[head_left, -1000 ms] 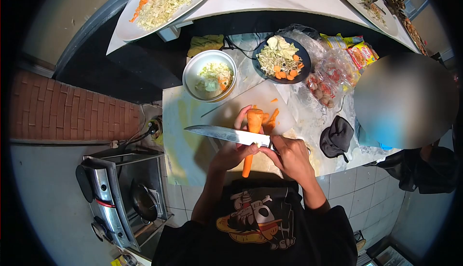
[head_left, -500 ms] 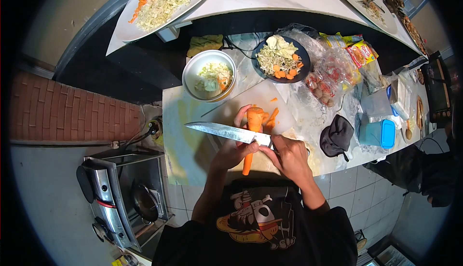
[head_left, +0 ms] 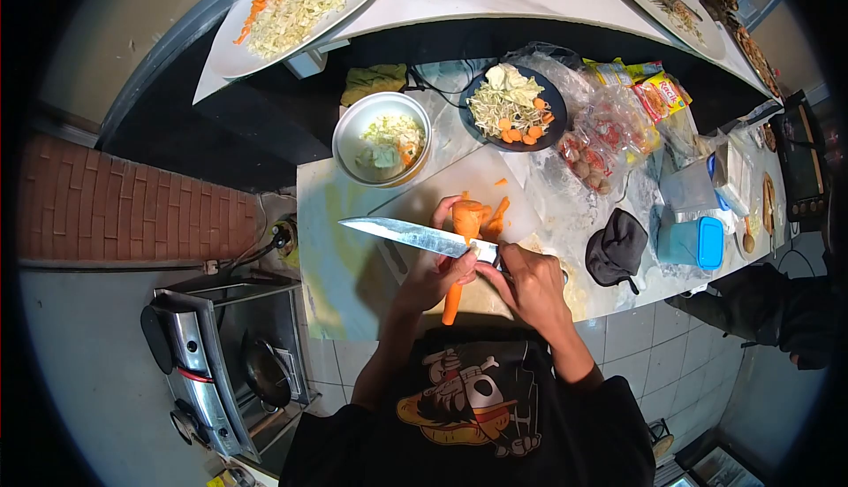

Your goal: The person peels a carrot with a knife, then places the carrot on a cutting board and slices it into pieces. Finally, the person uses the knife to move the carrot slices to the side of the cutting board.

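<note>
My left hand (head_left: pixel 436 277) is closed around a carrot (head_left: pixel 467 218), its thick end pointing away from me and its thin tip towards my body. A large kitchen knife (head_left: pixel 408 233) lies crosswise over the carrot, blade tip to the left. My right hand (head_left: pixel 532 287) grips the knife by its handle, and its thumb is close to my left thumb near the blade's heel. Under both hands is a white cutting board (head_left: pixel 481 171) with orange carrot peelings (head_left: pixel 500 208) on it. The cutting edge's exact contact with the carrot is hidden.
Beyond the board stand a metal bowl (head_left: pixel 344 153) of chopped vegetables and a dark plate (head_left: pixel 556 98) with sprouts and carrot slices. To the right are a black cap (head_left: pixel 616 248), a blue-lidded container (head_left: pixel 709 243) and plastic bags (head_left: pixel 609 125). Another person (head_left: pixel 786 310) is at far right.
The knife has slid slightly down along the carrot towards me, and the carrot has dipped a little. At the far right, the other person has shifted.
</note>
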Motion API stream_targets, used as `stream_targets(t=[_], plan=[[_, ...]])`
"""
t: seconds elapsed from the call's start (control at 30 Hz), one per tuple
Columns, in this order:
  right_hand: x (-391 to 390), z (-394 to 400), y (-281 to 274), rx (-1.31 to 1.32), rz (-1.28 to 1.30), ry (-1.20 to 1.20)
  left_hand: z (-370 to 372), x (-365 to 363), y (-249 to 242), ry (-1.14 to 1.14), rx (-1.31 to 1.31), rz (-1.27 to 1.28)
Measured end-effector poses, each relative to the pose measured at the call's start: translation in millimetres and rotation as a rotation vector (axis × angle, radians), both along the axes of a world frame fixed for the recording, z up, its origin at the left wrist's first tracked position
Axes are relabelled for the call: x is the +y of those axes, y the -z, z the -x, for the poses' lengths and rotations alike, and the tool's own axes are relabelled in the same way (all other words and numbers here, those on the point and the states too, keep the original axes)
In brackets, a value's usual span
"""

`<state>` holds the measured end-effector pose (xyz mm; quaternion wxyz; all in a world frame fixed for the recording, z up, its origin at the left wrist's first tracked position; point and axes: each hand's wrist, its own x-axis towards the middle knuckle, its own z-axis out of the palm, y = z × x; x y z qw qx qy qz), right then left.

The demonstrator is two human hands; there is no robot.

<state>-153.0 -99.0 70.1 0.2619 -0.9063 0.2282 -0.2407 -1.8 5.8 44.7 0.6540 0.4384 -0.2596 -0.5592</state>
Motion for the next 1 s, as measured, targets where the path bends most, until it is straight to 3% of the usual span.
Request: stream_targets(t=[0.1,0.37,1.0], plan=[[-1,1,-2,0.037,0.001,-0.034,2,1,4,-0.042,-0.099,0.047],[1,-2,-4,-0.026,-0.063,-0.027,-1,1,4,0.011,0.04,0.035],[-1,1,10,-0.074,-0.006,0.016,7,-8,-6,0.01,-0.007,-0.029]])
